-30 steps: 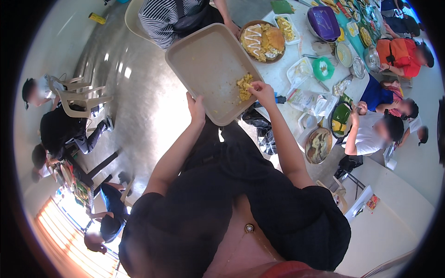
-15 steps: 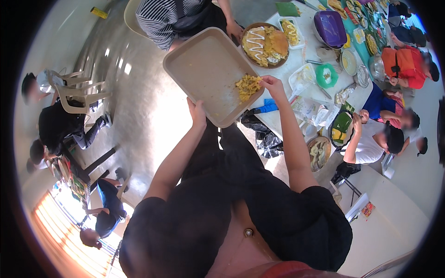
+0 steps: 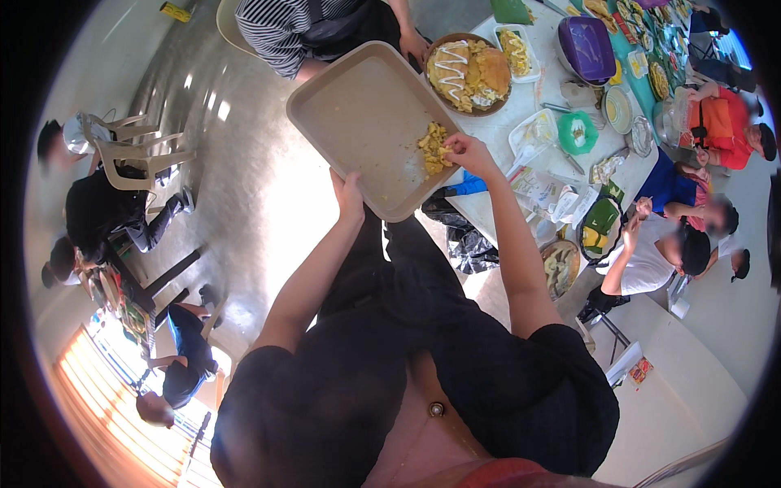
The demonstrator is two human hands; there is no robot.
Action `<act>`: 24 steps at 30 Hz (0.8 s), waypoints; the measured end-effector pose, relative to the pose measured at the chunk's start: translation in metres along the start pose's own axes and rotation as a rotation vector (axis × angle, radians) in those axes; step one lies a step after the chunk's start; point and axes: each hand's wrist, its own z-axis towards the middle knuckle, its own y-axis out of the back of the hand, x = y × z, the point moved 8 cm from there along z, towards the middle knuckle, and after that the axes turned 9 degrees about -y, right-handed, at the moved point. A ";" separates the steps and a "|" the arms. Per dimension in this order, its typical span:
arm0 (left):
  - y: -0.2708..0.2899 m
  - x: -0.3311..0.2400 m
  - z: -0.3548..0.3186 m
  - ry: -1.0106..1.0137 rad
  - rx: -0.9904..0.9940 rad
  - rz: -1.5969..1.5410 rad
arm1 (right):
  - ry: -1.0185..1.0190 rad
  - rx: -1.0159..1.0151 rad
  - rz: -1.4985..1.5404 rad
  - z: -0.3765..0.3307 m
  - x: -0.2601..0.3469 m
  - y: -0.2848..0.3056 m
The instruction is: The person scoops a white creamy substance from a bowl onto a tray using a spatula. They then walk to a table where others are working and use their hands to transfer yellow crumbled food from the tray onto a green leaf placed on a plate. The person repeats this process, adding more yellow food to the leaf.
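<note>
A beige rectangular tray [image 3: 354, 122] is held out in front of me, tilted. My left hand [image 3: 350, 195] grips its near left edge, with the thumb on the rim and the other fingers hidden underneath. Crumbled yellow food [image 3: 431, 145] lies heaped along the tray's right side, with small crumbs scattered beside it. Over the right rim reaches my right hand [image 3: 472, 154], its fingertips pinched together on the edge of that heap. Just beyond the tray, yellow food with white zigzag topping [image 3: 488, 75] sits in a round brown pan.
On the right stands a white table [image 3: 533, 98] with a purple basin [image 3: 587, 50], a green bowl [image 3: 577, 134] and several food containers. A person in a striped shirt [image 3: 277, 28] is close beyond the tray. Black plastic bags [image 3: 472, 248] hang below the table edge.
My right hand has shifted slightly left and down, from the far right edge of the yellow food onto its side. The left hand keeps its hold on the tray, which has barely moved.
</note>
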 end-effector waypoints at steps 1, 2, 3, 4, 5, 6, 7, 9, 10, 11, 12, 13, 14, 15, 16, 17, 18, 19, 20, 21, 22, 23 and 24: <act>-0.001 -0.001 0.000 0.000 0.001 -0.001 | 0.005 -0.012 -0.018 0.001 -0.001 0.001; -0.001 -0.002 -0.001 0.000 0.001 -0.001 | 0.010 -0.024 -0.036 0.001 -0.003 0.001; -0.001 -0.002 -0.001 -0.003 -0.003 0.000 | 0.016 -0.036 -0.054 0.002 -0.004 0.002; -0.001 -0.002 -0.001 -0.006 -0.007 0.001 | 0.012 -0.031 -0.051 0.002 -0.003 0.002; 0.000 -0.002 -0.001 -0.009 -0.012 0.003 | 0.008 -0.026 -0.048 0.002 -0.003 0.003; 0.000 -0.001 -0.001 -0.008 -0.012 0.005 | 0.005 -0.021 -0.045 0.002 -0.002 0.003; 0.000 -0.001 0.000 -0.008 -0.011 0.009 | 0.011 -0.002 -0.009 0.003 -0.003 0.004; 0.000 -0.002 0.000 -0.015 -0.006 0.012 | 0.023 0.038 0.062 0.005 -0.004 0.007; -0.001 -0.003 -0.001 -0.022 -0.004 0.012 | 0.020 0.035 0.058 0.005 -0.001 0.008; -0.001 -0.004 -0.001 -0.029 -0.002 0.012 | 0.017 0.033 0.054 0.004 0.001 0.010; 0.000 -0.004 0.000 -0.030 -0.004 0.009 | 0.014 0.030 0.050 0.004 0.004 0.011; 0.000 -0.003 0.001 -0.030 -0.005 0.005 | 0.036 0.036 0.046 0.004 0.005 0.012; 0.000 -0.002 0.001 -0.030 -0.006 0.001 | 0.058 0.042 0.042 0.006 0.006 0.013; 0.001 0.000 0.000 -0.023 -0.006 0.001 | 0.081 0.048 0.038 0.006 0.007 0.014; 0.001 -0.001 0.000 -0.018 -0.008 0.001 | 0.092 0.052 0.077 0.006 0.009 0.016; 0.001 -0.001 0.000 -0.012 -0.009 0.000 | 0.103 0.057 0.115 0.006 0.010 0.018; 0.001 -0.001 0.000 -0.018 -0.008 0.001 | 0.114 0.061 0.153 0.007 0.011 0.021; 0.002 -0.001 0.000 -0.027 -0.004 0.003 | 0.132 0.032 0.203 0.009 0.009 0.026; 0.002 -0.002 0.001 -0.035 0.000 0.004 | 0.151 0.002 0.253 0.012 0.005 0.030; 0.003 -0.001 0.001 -0.029 -0.008 0.006 | 0.170 -0.027 0.303 0.016 0.002 0.036; 0.004 -0.001 0.000 -0.022 -0.016 0.010 | 0.169 -0.119 0.248 0.017 0.001 0.046; 0.006 -0.001 0.000 -0.016 -0.025 0.013 | 0.168 -0.210 0.193 0.019 0.000 0.055; 0.006 -0.001 -0.001 -0.014 -0.030 0.013 | 0.167 -0.301 0.137 0.020 0.000 0.064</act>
